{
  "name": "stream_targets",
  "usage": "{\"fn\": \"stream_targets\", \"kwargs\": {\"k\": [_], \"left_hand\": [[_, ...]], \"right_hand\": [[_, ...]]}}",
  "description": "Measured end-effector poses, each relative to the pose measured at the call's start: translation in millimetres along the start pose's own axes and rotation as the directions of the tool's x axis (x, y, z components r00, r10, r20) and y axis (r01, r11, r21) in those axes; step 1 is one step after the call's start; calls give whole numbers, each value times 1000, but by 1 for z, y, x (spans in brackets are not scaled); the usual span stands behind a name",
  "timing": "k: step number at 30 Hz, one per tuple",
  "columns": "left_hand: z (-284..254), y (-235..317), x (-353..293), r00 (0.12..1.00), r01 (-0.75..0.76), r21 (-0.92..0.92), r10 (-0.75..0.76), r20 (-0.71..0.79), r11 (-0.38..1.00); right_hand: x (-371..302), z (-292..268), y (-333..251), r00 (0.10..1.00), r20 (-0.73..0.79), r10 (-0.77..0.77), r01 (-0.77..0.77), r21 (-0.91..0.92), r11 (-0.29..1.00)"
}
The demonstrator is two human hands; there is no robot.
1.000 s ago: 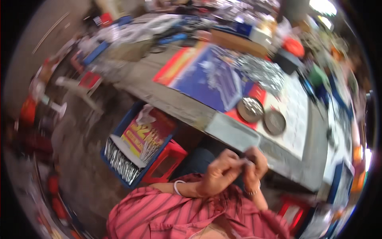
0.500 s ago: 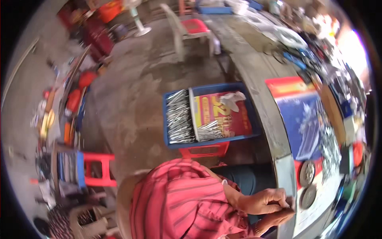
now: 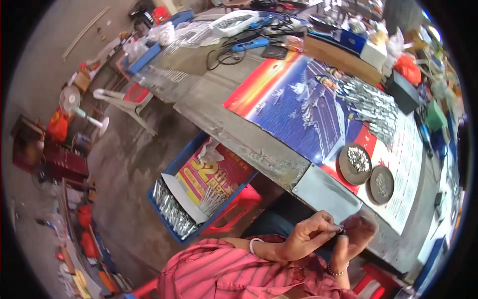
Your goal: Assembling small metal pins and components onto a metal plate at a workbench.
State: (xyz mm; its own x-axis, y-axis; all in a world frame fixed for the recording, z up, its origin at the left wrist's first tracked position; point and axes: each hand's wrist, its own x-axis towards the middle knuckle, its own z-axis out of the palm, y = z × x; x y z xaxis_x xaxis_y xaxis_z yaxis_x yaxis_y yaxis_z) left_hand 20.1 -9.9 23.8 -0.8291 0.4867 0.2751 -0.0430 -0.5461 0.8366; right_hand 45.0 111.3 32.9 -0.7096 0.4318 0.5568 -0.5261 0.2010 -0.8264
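Note:
My left hand (image 3: 309, 235), with a white bangle at the wrist, pinches a tiny shiny piece between thumb and fingertips; it is too small to name. Against it comes my right hand (image 3: 354, 240), which wears a beaded bracelet. Its thumb is up and its fingers are curled around the same spot, partly smeared by motion. Both hands meet above my lap, just off the near edge of the table. Closest to them on the tabletop are a round brown dish (image 3: 352, 175) of small silvery parts and a second brown dish (image 3: 374, 193) of finer grey parts.
A printed poster (image 3: 279, 112) covers part of the worktable (image 3: 224, 127); thin metal pieces (image 3: 371, 107) are heaped on it. A blue crate (image 3: 174, 233) with metal rods and a card stands left on a red stool (image 3: 239, 207). Farther back are cables, boxes and a white chair (image 3: 124, 102).
The view has swung to the right, so the table now fills more of it. My hands have parted slightly, from close together to fingertips meeting at a small piece.

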Motion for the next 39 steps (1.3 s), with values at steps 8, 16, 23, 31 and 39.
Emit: {"fn": "stream_targets", "kwargs": {"k": [8,16,23,31,39], "left_hand": [[5,-13,18,994,97,-46,-99,-46,994],[7,-18,26,994,80,89,-86,68,993],[14,-30,30,981,192,-91,-193,-1,977],[20,-38,29,963,266,-107,-270,-17,958],[15,-38,25,957,287,26,-288,40,958]], "right_hand": [[15,-21,11,982,173,80,-29,-278,960],[20,-36,31,909,21,416,-416,-8,909],[36,-45,22,905,138,401,-389,-108,915],[25,-49,13,927,163,339,-284,-287,915],[28,-51,5,926,204,318,-250,-301,920]]}}
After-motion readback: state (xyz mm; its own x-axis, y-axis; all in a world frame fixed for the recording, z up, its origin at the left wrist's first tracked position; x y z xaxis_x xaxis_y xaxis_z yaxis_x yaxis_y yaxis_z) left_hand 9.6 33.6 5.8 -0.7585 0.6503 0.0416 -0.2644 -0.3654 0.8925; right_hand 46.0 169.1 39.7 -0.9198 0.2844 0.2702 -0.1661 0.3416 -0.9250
